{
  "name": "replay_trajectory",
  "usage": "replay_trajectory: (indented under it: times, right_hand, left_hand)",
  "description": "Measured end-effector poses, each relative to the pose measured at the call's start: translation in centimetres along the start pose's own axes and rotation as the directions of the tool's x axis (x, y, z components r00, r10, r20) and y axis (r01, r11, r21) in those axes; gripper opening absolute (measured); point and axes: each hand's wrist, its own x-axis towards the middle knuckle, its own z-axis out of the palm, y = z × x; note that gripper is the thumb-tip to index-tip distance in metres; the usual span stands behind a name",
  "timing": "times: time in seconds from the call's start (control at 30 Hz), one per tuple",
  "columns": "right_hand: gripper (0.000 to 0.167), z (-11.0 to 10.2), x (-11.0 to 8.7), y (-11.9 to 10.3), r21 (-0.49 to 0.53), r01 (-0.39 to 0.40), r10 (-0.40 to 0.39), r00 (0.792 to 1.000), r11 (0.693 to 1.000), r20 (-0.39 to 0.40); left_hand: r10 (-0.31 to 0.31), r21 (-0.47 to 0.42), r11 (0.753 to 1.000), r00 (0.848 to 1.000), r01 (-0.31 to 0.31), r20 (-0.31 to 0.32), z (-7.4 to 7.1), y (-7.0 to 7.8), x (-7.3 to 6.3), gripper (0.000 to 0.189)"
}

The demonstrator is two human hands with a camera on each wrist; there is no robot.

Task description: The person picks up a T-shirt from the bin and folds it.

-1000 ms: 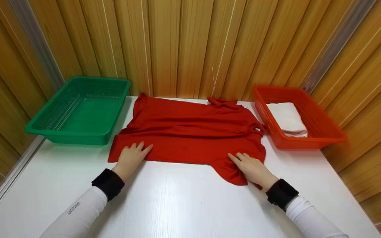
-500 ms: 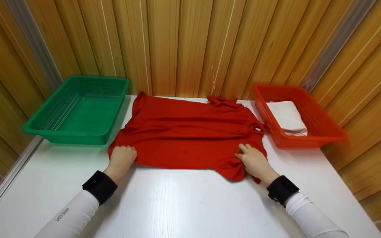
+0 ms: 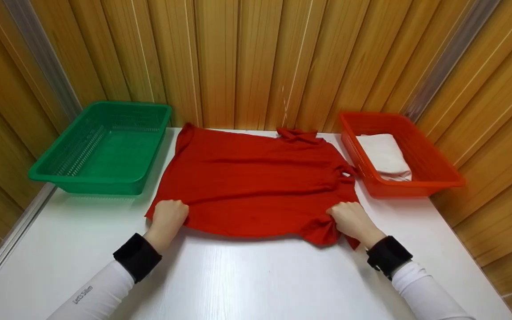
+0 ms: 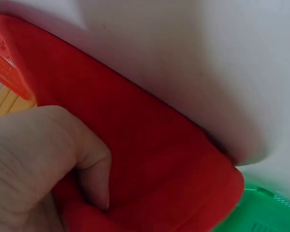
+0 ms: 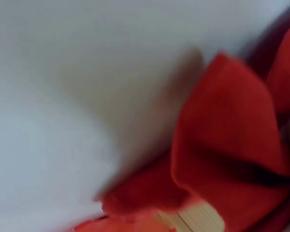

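A red short-sleeved shirt [image 3: 251, 178] lies spread sideways on the white table, its hem to the left and its collar to the right. My left hand [image 3: 168, 222] grips the near corner of the hem with curled fingers. In the left wrist view the thumb of that hand [image 4: 48, 159] presses on the red cloth [image 4: 140, 145]. Over at the near sleeve, my right hand [image 3: 354, 221] grips bunched fabric. Only a sliver of it shows at the edge of the right wrist view, beside the folded red cloth [image 5: 227, 130].
A green basket [image 3: 91, 180] stands at the left on the white table [image 3: 229, 280]. At the right, a red-orange basket [image 3: 416, 189] holds a folded white cloth [image 3: 385, 155]. Wood-patterned panels [image 3: 256, 62] rise behind and at both sides.
Both hands have gone from lying flat on the shirt to gripping its near edge. That edge has been drawn slightly toward me, and the creases across the middle have smoothed somewhat.
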Motion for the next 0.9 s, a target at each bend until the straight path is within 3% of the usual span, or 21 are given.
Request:
replay_trajectory:
  times: [0.13, 0.2, 0.33, 0.4, 0.5, 0.6, 0.77, 0.9]
  right_hand:
    - [0.035, -1.0, -1.0, 0.4, 0.108, -0.023, 0.012, 0.995, 0.994, 0.100]
    - [0.041, -1.3, -1.5, 0.4, 0.136, -0.006, -0.001, 0.998, 0.991, 0.057]
    - [0.043, -1.6, -2.1, 0.5, 0.127, 0.054, -0.039, 0.992, 0.990, -0.122]
    - [0.042, -1.9, -2.2, 0.6, 0.130, 0.063, -0.044, 0.989, 0.990, -0.143]
    - [0.043, -2.4, -2.1, 0.7, 0.158, 0.049, -0.042, 0.998, 0.986, -0.048]
    - [0.045, -2.9, -1.9, 0.8, 0.213, 0.011, -0.033, 0.995, 0.977, 0.098]
    - [0.048, -3.8, -1.5, 1.0, 0.333, -0.073, -0.027, 0.958, 0.940, 0.284]
    - [0.043, -4.4, -1.5, 1.2, 0.430, -0.104, -0.074, 0.923, 0.897, 0.378]
  left_hand:
    - [0.031, 0.001, 1.000, 0.998, -0.031, -0.047, 0.4, -0.7, -0.8, 0.030]
    - [0.039, -0.016, 0.999, 0.998, -0.040, -0.057, 0.4, -1.0, -1.0, 0.030]
    - [0.023, -0.057, 0.998, 0.997, -0.027, -0.075, -0.1, -1.2, -1.2, 0.031]
    - [0.000, -0.066, 0.998, 0.997, -0.006, -0.081, -0.5, -1.1, -1.3, 0.030]
    - [-0.023, -0.074, 0.997, 0.998, 0.019, -0.051, -1.2, -0.8, -1.4, 0.028]
    - [-0.030, -0.082, 0.996, 0.999, 0.032, 0.026, -1.9, -0.5, -1.4, 0.025]
    - [-0.022, -0.106, 0.994, 0.989, 0.037, 0.146, -2.6, -0.5, -1.2, 0.018]
    - [-0.016, -0.136, 0.990, 0.983, 0.041, 0.182, -2.9, -0.7, -1.3, 0.017]
